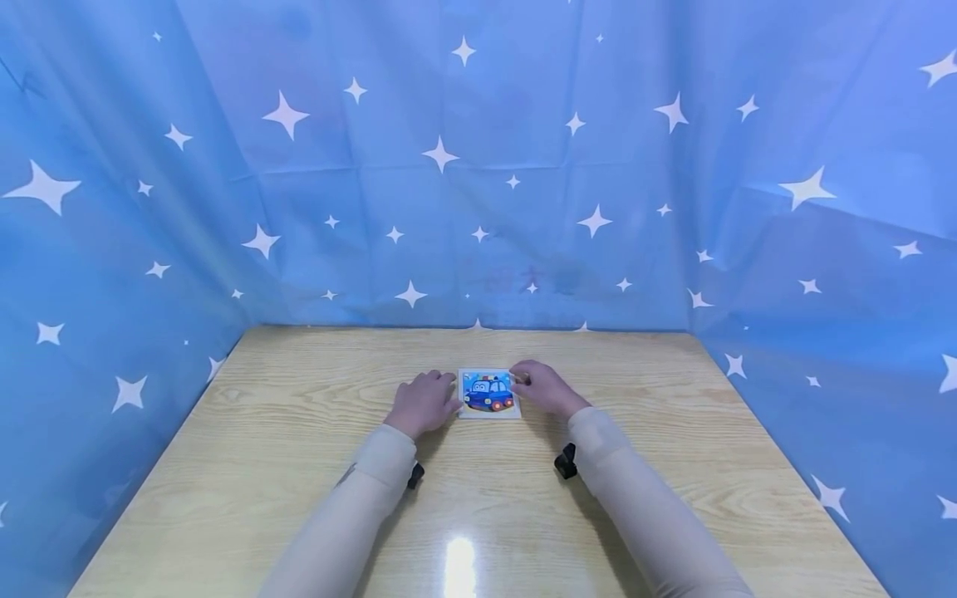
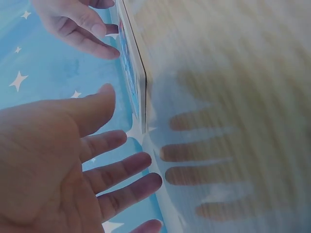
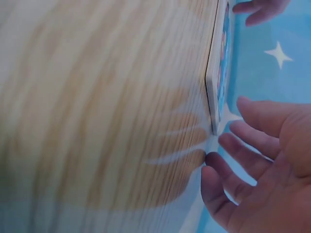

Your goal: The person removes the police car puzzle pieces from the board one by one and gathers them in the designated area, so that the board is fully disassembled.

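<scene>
A small flat picture board (image 1: 489, 394) with a pale rim and a blue cartoon car lies on the wooden table. My left hand (image 1: 424, 402) is at its left edge, fingers spread and fairly straight in the left wrist view, with nothing gripped. On the other side my right hand (image 1: 544, 387) has its fingers at the board's upper right edge. In the right wrist view those fingers (image 3: 245, 158) are loosely bent and stand just beside the board (image 3: 212, 92), holding nothing. The board's thin side shows flat against the tabletop.
The light wood table (image 1: 314, 498) reaches back to a blue curtain (image 1: 478, 208) with white stars, which also hangs along both sides. Black wrist devices (image 1: 566, 462) sit under the forearms. A bright light reflection shows on the near tabletop.
</scene>
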`<action>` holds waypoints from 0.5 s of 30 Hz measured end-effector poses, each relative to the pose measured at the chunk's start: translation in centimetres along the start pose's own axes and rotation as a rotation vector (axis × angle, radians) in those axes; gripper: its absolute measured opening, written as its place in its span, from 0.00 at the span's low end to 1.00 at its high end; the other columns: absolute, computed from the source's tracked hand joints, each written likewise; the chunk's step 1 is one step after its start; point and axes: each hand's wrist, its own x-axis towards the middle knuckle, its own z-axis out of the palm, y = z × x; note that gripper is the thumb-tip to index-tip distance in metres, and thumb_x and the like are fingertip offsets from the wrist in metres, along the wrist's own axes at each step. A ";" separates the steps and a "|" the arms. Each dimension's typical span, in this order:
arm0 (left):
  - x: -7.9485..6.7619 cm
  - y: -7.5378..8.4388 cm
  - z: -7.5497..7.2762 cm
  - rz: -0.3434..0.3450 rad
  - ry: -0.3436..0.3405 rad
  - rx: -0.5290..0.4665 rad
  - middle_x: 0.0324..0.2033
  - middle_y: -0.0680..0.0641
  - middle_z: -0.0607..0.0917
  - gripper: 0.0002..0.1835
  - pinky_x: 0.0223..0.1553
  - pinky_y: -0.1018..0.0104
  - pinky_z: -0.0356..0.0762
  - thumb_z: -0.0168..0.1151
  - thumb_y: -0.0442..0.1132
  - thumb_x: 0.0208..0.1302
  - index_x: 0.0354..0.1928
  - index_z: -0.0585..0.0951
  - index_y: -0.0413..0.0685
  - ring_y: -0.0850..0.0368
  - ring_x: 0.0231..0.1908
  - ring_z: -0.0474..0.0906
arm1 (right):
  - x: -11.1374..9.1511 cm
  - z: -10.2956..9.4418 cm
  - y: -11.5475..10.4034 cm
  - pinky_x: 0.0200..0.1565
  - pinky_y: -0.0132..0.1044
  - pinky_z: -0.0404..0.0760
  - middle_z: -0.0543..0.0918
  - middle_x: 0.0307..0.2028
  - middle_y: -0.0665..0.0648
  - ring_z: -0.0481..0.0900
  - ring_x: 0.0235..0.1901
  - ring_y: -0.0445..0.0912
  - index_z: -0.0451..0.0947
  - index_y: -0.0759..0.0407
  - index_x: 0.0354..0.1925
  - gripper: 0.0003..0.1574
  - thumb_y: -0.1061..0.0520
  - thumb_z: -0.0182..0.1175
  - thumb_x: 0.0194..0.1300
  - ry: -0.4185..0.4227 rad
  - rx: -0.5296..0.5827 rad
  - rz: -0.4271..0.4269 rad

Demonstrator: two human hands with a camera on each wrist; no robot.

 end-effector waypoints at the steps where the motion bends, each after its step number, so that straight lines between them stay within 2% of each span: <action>1: 0.2 0.2 -0.1 0.006 -0.001 0.002 0.66 0.42 0.76 0.31 0.60 0.39 0.70 0.59 0.56 0.73 0.71 0.72 0.50 0.41 0.64 0.72 | 0.1 0.0 0.1 0.65 0.54 0.70 0.72 0.68 0.66 0.71 0.66 0.62 0.73 0.66 0.67 0.25 0.59 0.58 0.76 0.001 0.001 0.000; 7: 1.1 0.7 -0.2 0.019 -0.007 0.024 0.64 0.42 0.77 0.35 0.58 0.39 0.72 0.65 0.58 0.67 0.71 0.72 0.50 0.41 0.63 0.72 | 0.5 0.3 0.4 0.63 0.54 0.72 0.74 0.65 0.66 0.72 0.65 0.61 0.74 0.67 0.66 0.25 0.61 0.59 0.75 -0.001 -0.032 -0.036; 13: 1.8 0.8 0.4 -0.008 -0.067 0.055 0.66 0.43 0.73 0.41 0.58 0.41 0.71 0.63 0.62 0.66 0.77 0.66 0.56 0.43 0.64 0.69 | 0.9 0.4 0.5 0.63 0.53 0.73 0.76 0.64 0.65 0.73 0.64 0.59 0.75 0.66 0.65 0.25 0.60 0.61 0.73 0.002 -0.062 -0.040; 15: 2.0 0.8 0.6 -0.008 -0.067 0.074 0.66 0.43 0.72 0.41 0.57 0.42 0.71 0.63 0.62 0.66 0.77 0.65 0.57 0.44 0.64 0.68 | 1.0 0.2 0.5 0.63 0.53 0.72 0.76 0.63 0.65 0.73 0.64 0.60 0.76 0.66 0.64 0.24 0.60 0.61 0.73 0.011 -0.073 -0.042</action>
